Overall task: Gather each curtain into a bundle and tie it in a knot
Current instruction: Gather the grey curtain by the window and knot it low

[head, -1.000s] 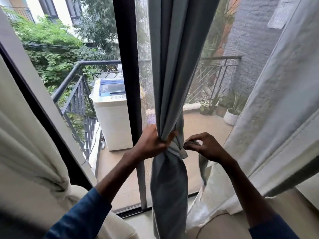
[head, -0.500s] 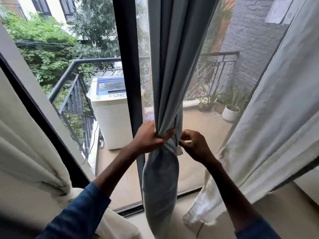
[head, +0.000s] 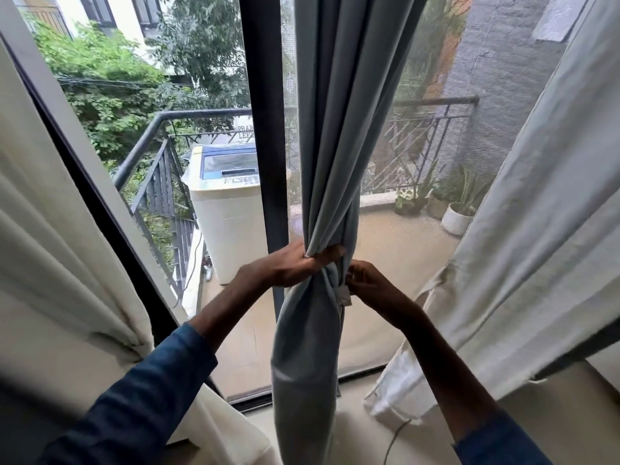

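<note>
Grey-blue curtain (head: pixel 335 135) hangs centre of window, gathered to a neck at mid-height w/ a fat bundle below. My L hand (head: pixel 295 263) is clenched round the neck. R hand (head: pixel 367 285) pinches a fold + pale hem tag at the neck's right side. I judge the step as knot-tightening. Next move, I reckon: hold neck firm, draw the pinched end thru & snug. Pale curtains (head: pixel 67 229) at both sides look untied yet.
</note>
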Motion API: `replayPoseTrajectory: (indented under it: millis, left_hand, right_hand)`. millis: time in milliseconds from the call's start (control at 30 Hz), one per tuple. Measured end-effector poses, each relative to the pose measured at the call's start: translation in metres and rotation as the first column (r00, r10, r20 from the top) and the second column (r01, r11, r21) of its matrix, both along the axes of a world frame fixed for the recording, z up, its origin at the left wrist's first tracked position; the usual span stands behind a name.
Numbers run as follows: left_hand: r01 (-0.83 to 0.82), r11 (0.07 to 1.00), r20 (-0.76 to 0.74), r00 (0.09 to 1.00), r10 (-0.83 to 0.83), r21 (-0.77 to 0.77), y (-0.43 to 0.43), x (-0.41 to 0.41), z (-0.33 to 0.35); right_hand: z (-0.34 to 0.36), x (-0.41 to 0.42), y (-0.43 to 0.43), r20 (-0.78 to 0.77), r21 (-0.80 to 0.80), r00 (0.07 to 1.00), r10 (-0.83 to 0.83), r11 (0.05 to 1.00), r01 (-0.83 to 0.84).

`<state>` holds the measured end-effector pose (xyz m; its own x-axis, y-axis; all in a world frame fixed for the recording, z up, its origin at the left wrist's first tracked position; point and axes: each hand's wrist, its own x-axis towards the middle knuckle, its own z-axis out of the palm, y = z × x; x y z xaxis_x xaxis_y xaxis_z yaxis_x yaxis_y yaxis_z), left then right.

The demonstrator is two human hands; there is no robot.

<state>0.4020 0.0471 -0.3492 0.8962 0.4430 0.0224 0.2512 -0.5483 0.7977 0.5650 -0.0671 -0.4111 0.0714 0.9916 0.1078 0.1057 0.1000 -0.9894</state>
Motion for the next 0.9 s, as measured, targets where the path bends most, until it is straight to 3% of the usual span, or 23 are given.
replayPoseTrajectory:
  millis: [233, 333, 433, 500, 567, 633, 700, 800, 900]
  left_hand:
    - [0.055, 0.968, -0.188, 0.982, -0.009, 0.245, -0.002, -0.002, 0.017]
    - [0.072, 0.884, -0.313, 0.946, 0.087, 0.462, -0.003, -0.003, 0.026]
    - [0.12, 0.79, -0.344, 0.931, 0.12, 0.601, -0.002, -0.001, 0.03]
    - [0.112, 0.812, -0.368, 0.92, 0.133, 0.572, 0.004, 0.001, 0.026]
    - [0.075, 0.859, -0.362, 0.922, 0.133, 0.506, 0.009, 0.001, 0.021]
    - [0.039, 0.898, -0.335, 0.934, 0.124, 0.439, 0.014, -0.001, 0.017]
    - [0.034, 0.929, -0.289, 0.954, 0.08, 0.368, 0.014, -0.003, 0.013]
    - [0.063, 0.939, -0.198, 0.98, 0.005, 0.339, 0.003, -0.002, 0.013]
    - [0.055, 0.951, -0.109, 0.994, -0.022, 0.305, -0.002, -0.001, 0.012]
  right_hand:
    - [0.005, -0.006, -0.013, 0.005, -0.005, 0.999, 0.044, 0.999, -0.044]
    - [0.005, -0.011, -0.016, 0.004, 0.017, 1.0, 0.026, 1.0, -0.026]
    - [-0.001, -0.011, -0.017, 0.09, 0.049, 0.988, -0.124, 0.992, 0.12]
    - [-0.005, -0.009, -0.02, 0.242, 0.076, 0.931, -0.274, 0.962, 0.263]
    - [-0.008, -0.014, -0.03, 0.36, 0.21, 0.78, -0.512, 0.859, 0.467]
    - [-0.01, -0.031, -0.042, 0.282, 0.292, 0.687, -0.67, 0.742, 0.604]
    - [-0.012, -0.046, -0.047, 0.245, 0.333, 0.686, -0.685, 0.724, 0.604]
    - [-0.01, -0.049, -0.038, 0.203, 0.258, 0.727, -0.655, 0.753, 0.606]
    - [-0.005, -0.042, -0.033, 0.258, 0.277, 0.674, -0.693, 0.721, 0.635]
